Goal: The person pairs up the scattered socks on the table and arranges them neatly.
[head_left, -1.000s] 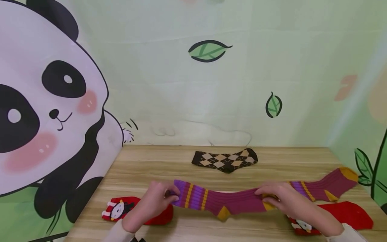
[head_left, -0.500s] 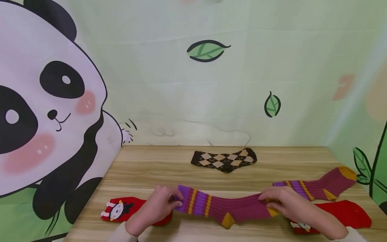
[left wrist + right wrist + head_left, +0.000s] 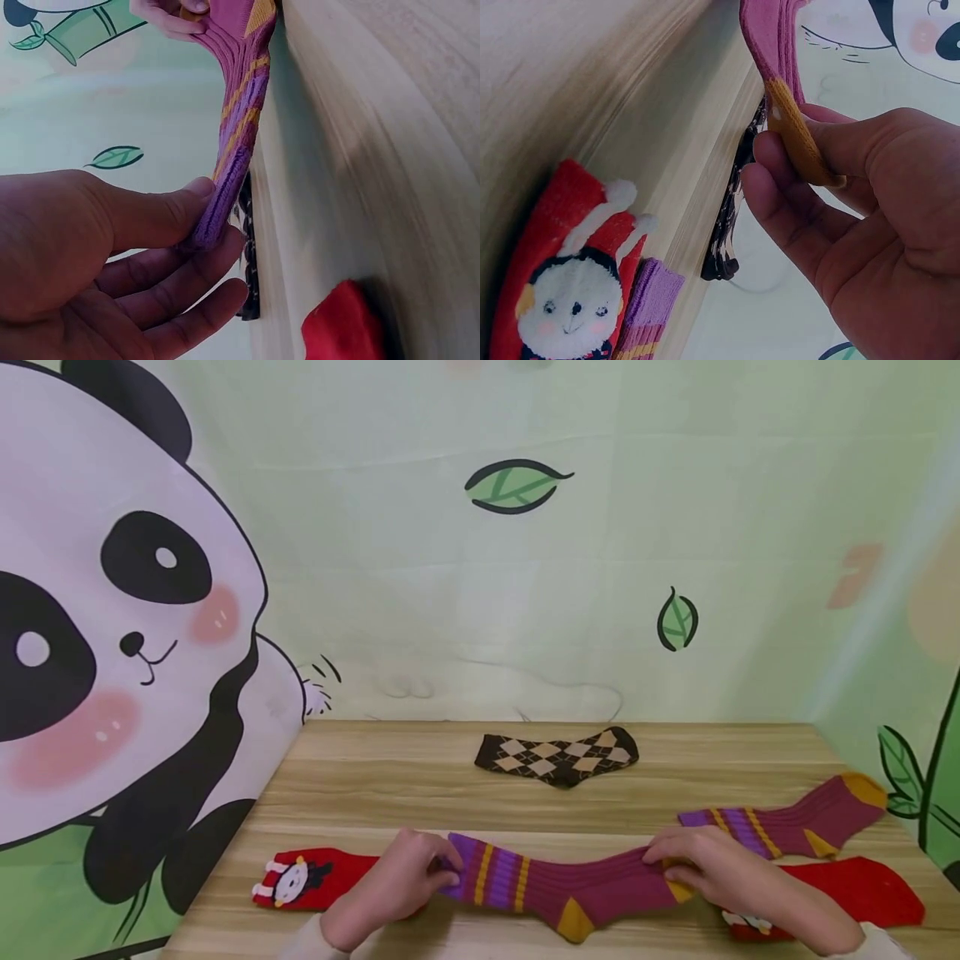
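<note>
Hands (image 3: 401,877) (image 3: 701,860) pinching striped sock (image 3: 555,877) by cuff (image 3: 469,860) and toe (image 3: 678,891), tabletop (image 3: 555,814) behind, then argyle sock (image 3: 558,758) near back edge (image 3: 405,723)

We see mustard heels and toes and striped purple cuffs on the front plum sock (image 3: 600,883) and rear plum sock (image 3: 798,828), tan diamonds on the black sock (image 3: 558,760), white animal faces on the left red sock (image 3: 341,875) and right red sock (image 3: 862,889).

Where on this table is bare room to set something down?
Bare tabletop: left and right of the argyle sock, and between it and the held striped sock. Crowded: front right, where a red sock, another striped sock and the right hand cluster.
</note>
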A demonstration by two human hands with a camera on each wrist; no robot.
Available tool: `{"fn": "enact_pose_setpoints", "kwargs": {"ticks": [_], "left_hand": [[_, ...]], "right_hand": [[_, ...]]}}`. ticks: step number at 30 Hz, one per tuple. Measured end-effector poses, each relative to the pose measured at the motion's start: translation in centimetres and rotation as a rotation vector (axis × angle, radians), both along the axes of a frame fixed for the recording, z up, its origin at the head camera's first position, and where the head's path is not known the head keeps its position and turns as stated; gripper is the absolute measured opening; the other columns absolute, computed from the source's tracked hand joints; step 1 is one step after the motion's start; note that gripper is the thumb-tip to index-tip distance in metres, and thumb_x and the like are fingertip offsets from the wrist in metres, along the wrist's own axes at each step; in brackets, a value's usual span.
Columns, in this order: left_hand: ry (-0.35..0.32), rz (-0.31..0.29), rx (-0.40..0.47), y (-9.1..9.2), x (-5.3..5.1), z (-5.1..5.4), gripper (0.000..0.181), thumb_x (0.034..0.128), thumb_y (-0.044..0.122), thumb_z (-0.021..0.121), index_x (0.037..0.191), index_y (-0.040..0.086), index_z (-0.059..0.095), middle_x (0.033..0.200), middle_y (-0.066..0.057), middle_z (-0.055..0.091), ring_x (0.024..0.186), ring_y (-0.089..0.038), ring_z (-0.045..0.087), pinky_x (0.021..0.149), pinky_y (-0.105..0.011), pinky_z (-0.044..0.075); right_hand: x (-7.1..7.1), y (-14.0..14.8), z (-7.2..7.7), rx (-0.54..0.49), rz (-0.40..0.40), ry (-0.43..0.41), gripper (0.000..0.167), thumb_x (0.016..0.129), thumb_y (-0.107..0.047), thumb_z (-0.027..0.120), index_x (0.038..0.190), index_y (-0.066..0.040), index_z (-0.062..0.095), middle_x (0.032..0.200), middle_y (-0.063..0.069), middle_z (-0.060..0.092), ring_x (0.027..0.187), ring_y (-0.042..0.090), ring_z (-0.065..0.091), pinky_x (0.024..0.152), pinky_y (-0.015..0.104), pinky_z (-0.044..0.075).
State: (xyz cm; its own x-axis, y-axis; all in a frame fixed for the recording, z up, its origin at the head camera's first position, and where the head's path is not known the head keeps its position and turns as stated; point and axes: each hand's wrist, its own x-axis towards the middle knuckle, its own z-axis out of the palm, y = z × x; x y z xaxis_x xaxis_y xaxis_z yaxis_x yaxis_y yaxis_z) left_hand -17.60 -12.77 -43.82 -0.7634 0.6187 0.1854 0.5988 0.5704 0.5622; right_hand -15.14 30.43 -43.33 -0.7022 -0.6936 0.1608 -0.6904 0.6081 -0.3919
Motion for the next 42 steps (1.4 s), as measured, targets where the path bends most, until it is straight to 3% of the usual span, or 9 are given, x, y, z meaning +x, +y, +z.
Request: {"fn": "enact_pose_setpoints", "kwargs": {"ticks": [7, 22, 36, 42], "left_hand": [[-0.001, -0.032, -0.038, 0.4, 0.0, -0.7, 0.007, 0.0844, 0.004, 0.082, 0.09, 0.008, 0.079, 0.085, 0.002, 0.075, 0.076, -0.001, 0.065, 0.068, -0.019, 0.055], [0.009, -0.037, -0.094, 1.1, -0.3, -1.2, 0.007, 0.084, 0.006, 0.084, 0.088, 0.011, 0.08, 0.085, 0.008, 0.074, 0.081, -0.001, 0.066, 0.074, -0.022, 0.056], [-0.032, -0.044, -0.173, 1.4, -0.6, -1.9, 0.007, 0.087, 0.009, 0.082, 0.094, 0.009, 0.081, 0.09, 0.004, 0.076, 0.084, -0.003, 0.067, 0.074, -0.021, 0.056], [-0.011, -0.052, -0.179, 1.6, -0.6, -2.1, 0.009, 0.087, 0.008, 0.082, 0.095, 0.008, 0.08, 0.091, 0.003, 0.076, 0.084, -0.003, 0.066, 0.073, -0.021, 0.055]], "right_hand": [[0.0, -0.1, -0.3, 0.035, -0.013, -0.039, 0.027, 0.092, 0.0, 0.072, 0.113, -0.016, 0.076, 0.114, -0.003, 0.072, 0.104, 0.014, 0.067, 0.081, 0.03, 0.059], [0.0, 0.1, -0.7, 0.046, -0.001, -0.032, 0.028, 0.09, 0.001, 0.074, 0.11, -0.018, 0.076, 0.11, -0.005, 0.073, 0.101, 0.012, 0.068, 0.079, 0.029, 0.059], [0.1, 0.3, -1.0, 0.097, -0.055, -0.083, 0.023, 0.09, -0.004, 0.076, 0.11, -0.017, 0.076, 0.107, -0.006, 0.072, 0.098, 0.01, 0.067, 0.077, 0.029, 0.058], [-0.1, 0.4, -1.2, 0.103, -0.057, -0.068, 0.023, 0.09, -0.004, 0.077, 0.109, -0.016, 0.076, 0.107, -0.004, 0.073, 0.097, 0.011, 0.068, 0.077, 0.03, 0.058]]}}
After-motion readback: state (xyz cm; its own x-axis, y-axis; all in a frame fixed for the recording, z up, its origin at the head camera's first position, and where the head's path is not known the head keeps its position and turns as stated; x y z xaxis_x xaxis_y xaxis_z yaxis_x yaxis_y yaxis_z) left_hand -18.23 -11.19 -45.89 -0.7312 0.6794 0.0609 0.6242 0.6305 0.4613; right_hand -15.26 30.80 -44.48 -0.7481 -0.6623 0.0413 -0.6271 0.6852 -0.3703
